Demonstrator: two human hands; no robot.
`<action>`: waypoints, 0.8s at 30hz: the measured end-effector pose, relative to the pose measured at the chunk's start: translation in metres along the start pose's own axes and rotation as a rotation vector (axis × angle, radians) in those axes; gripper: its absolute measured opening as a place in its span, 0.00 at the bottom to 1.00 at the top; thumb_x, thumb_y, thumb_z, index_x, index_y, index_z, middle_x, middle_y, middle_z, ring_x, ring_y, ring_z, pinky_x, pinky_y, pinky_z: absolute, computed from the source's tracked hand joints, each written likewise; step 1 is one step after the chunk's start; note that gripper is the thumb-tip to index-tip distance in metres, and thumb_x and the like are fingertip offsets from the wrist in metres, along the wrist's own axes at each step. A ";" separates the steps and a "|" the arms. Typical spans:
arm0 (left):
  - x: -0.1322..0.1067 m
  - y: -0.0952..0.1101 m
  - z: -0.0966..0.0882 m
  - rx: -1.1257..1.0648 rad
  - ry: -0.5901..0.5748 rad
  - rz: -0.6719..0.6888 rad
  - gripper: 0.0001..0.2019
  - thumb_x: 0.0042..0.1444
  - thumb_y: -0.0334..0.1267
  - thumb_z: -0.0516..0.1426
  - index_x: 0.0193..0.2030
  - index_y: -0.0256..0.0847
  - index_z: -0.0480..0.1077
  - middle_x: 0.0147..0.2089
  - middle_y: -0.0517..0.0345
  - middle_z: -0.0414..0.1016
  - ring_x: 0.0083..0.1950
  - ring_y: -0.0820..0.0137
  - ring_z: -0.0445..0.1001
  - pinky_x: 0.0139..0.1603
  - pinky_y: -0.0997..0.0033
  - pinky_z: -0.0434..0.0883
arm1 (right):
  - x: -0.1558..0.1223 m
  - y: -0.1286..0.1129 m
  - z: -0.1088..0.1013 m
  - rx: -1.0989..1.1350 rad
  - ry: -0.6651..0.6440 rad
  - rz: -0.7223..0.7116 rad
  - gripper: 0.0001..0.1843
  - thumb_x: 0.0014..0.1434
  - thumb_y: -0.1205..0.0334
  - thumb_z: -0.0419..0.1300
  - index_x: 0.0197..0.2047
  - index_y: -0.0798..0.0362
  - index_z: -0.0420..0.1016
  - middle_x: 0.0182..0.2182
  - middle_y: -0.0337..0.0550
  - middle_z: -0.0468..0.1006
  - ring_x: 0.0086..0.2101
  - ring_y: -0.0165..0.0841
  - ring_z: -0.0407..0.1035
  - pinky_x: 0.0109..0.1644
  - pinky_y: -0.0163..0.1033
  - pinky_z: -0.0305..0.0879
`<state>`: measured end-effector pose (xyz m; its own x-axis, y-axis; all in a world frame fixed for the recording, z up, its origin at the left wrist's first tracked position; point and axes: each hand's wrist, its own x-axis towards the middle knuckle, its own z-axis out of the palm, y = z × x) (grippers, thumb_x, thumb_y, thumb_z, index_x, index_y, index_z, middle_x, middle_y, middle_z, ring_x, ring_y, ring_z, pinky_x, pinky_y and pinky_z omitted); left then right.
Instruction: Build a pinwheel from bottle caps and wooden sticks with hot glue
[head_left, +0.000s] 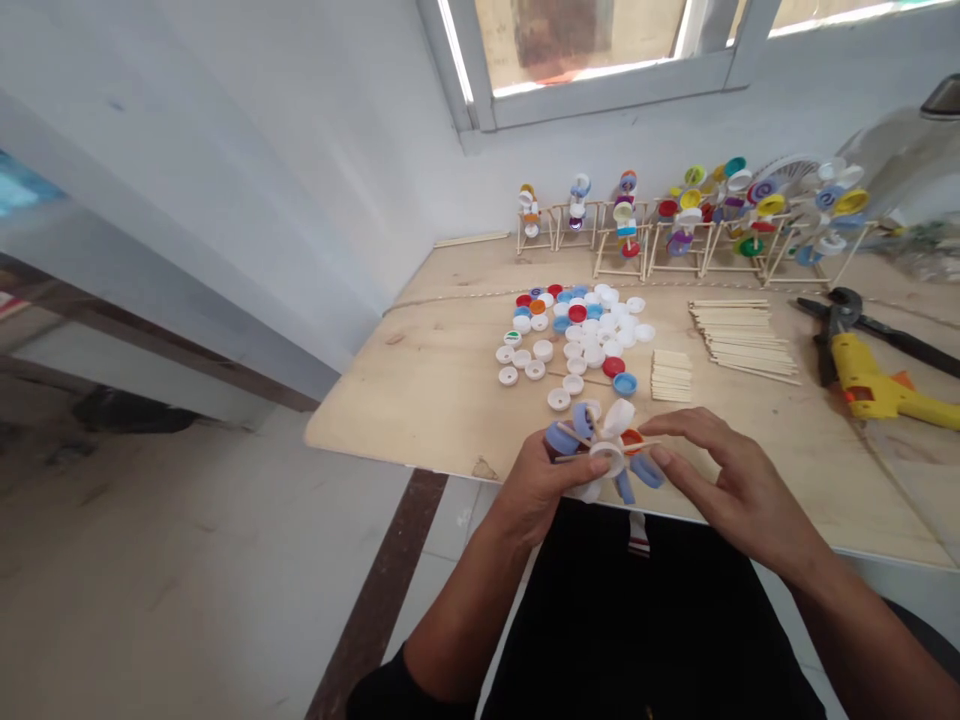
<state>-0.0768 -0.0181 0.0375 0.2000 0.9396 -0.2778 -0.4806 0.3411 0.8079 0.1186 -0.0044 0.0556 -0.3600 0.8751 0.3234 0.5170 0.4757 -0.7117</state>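
My left hand (544,480) is closed around a small pinwheel of bottle caps (606,448), blue and white caps fixed round a white centre cap on a thin wooden stick. My right hand (724,470) touches the pinwheel's right side with its fingertips, pinching the end of the stick near an orange cap. Both hands hover over the near edge of the plywood tabletop (442,385). Just beyond them lies a heap of loose bottle caps (581,330), mostly white with some blue and red.
Finished cap pinwheels on stick frames (690,225) line the back edge under the window. Short sticks (671,375) and long sticks (742,340) lie in piles to the right. A yellow glue gun (874,385) and black pliers (862,315) sit at far right. The floor drops away left.
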 end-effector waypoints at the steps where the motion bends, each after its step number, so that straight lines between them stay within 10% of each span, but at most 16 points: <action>1: -0.001 0.002 0.001 0.030 -0.007 -0.002 0.15 0.37 0.35 0.70 0.34 0.35 0.78 0.32 0.54 0.78 0.35 0.68 0.74 0.43 0.67 0.67 | 0.001 0.000 0.001 0.015 -0.025 0.011 0.09 0.62 0.57 0.56 0.43 0.47 0.74 0.41 0.42 0.78 0.44 0.37 0.71 0.49 0.45 0.65; 24: -0.002 0.005 -0.013 0.002 -0.057 -0.003 0.21 0.38 0.35 0.70 0.42 0.38 0.76 0.39 0.52 0.78 0.42 0.64 0.75 0.48 0.66 0.66 | -0.004 0.004 0.027 0.221 0.053 0.207 0.09 0.58 0.53 0.59 0.32 0.47 0.75 0.41 0.41 0.75 0.45 0.36 0.68 0.52 0.44 0.63</action>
<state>-0.0905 -0.0177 0.0353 0.2500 0.9353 -0.2503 -0.4781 0.3441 0.8081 0.1017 -0.0086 0.0347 -0.2206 0.9576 0.1852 0.3914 0.2608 -0.8825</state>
